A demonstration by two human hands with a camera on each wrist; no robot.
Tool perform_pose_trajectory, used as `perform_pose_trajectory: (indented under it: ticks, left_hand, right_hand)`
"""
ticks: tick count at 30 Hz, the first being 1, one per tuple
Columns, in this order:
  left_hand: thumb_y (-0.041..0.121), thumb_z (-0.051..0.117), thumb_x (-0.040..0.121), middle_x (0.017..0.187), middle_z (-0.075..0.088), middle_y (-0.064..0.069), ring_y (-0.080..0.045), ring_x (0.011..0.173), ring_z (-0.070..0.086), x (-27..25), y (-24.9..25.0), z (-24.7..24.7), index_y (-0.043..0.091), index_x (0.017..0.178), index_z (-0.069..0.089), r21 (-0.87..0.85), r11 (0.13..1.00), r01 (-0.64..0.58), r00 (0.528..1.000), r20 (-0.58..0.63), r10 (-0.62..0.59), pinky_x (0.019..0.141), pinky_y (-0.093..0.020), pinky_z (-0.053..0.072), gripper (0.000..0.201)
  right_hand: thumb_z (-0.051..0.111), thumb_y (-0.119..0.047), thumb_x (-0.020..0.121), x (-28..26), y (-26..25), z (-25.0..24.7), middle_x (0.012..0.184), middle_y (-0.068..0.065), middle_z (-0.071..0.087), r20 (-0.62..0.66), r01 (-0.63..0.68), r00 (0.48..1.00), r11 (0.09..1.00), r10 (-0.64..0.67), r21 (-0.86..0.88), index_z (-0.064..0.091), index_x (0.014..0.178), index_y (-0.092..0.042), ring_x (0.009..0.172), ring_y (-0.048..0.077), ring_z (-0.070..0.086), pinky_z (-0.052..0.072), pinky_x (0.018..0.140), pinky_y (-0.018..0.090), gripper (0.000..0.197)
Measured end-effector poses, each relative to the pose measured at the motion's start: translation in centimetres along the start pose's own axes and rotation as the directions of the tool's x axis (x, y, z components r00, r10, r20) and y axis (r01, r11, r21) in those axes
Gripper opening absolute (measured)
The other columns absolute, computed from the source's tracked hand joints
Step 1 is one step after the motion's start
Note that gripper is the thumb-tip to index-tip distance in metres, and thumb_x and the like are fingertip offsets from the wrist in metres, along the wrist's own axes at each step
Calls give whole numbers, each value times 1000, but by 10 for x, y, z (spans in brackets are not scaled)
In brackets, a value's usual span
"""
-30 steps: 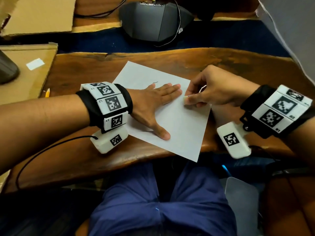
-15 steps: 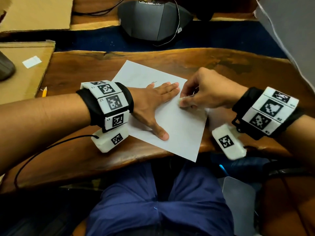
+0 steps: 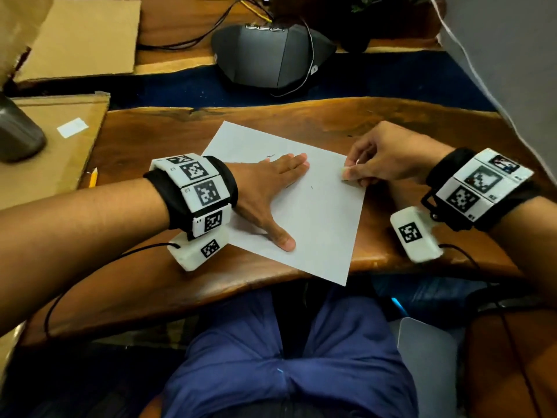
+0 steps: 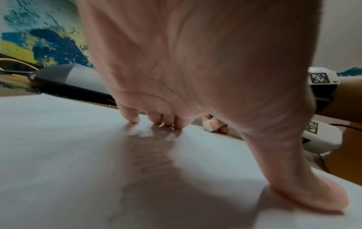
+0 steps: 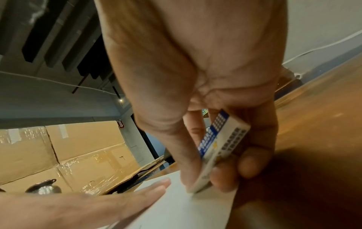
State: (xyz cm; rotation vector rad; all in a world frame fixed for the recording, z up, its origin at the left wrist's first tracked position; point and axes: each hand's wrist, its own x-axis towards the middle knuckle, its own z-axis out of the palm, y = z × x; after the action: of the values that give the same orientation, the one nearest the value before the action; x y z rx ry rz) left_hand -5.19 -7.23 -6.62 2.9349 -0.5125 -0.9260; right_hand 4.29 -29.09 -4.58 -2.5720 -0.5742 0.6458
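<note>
One sheet of white paper [image 3: 316, 212] lies a little turned on the wooden bench [image 3: 391, 122], and its near corner hangs over the bench edge. There is one eraser [image 5: 219, 147], white with a blue printed sleeve; the right hand [image 3: 388, 155] pinches it between the thumb and curled fingers [image 5: 248, 164], and its lower end touches the paper close to the right edge. The left hand [image 3: 265, 191] lies flat on the paper, four fingers [image 3: 289, 164] straight and together, thumb spread apart, holding nothing. A few small dark marks [image 3: 311, 187] are on the sheet, too small to read. One yellow pencil [image 3: 92, 178] lies at the left end of the bench, only partly seen. Behind the bench are one grey device [image 3: 271, 55] and two pieces of cardboard [image 3: 81, 40]. In the head view the fingers hide almost all of the eraser, its print is blurred in the wrist view, and one dark object [image 3: 18, 137] at the left border is cut off.
</note>
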Motion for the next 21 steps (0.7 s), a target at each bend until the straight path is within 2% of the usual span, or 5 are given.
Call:
perform_pose_trajectory:
  ticks: [4,7,11,16,21]
  left_hand:
    - [92,58,55,160,-31,-1,-18,149,-21,-17,-1,-7,13,154,-21,83,987,138,990,-18,-137,124,-40,-1,148]
    - [91,48,67,160,-30,-1,-15,148,-24,-25,22,0,14,155,-18,155,982,-108,988,-93,123,123,-41,-6,134]
    - [79,47,81,161,-27,6,-10,147,-26,-17,58,21,21,156,-16,129,909,-397,918,40,395,121,-43,-12,114]
    - [80,32,86,159,-31,8,-9,146,-26,-8,23,12,24,154,-22,42,988,-149,989,0,150,123,-44,-7,103]
    - [81,32,83,158,-32,6,-9,148,-22,-17,1,4,18,153,-23,-38,999,34,999,-6,-34,123,-39,-5,109]
  right_hand:
    - [80,-32,85,2,-2,3,75,-1,76,-6,16,1000,998,-16,-57,76,84,-21,69,14,69,51,63,25,11]
    - [80,-29,85,5,-1,2,76,0,76,2,13,1000,998,-13,-59,76,85,-20,72,15,71,54,65,27,10]
    - [83,-29,82,6,-1,0,76,1,77,24,8,1000,998,-7,-66,77,84,-21,73,17,74,58,73,31,11]
    - [80,-29,86,1,-3,2,79,1,76,-17,21,1000,996,-22,-84,76,86,-19,72,16,72,51,61,23,10]
    - [79,-29,86,-4,-8,6,78,1,73,-39,40,998,984,-48,-175,74,87,-17,76,18,68,45,57,23,13]
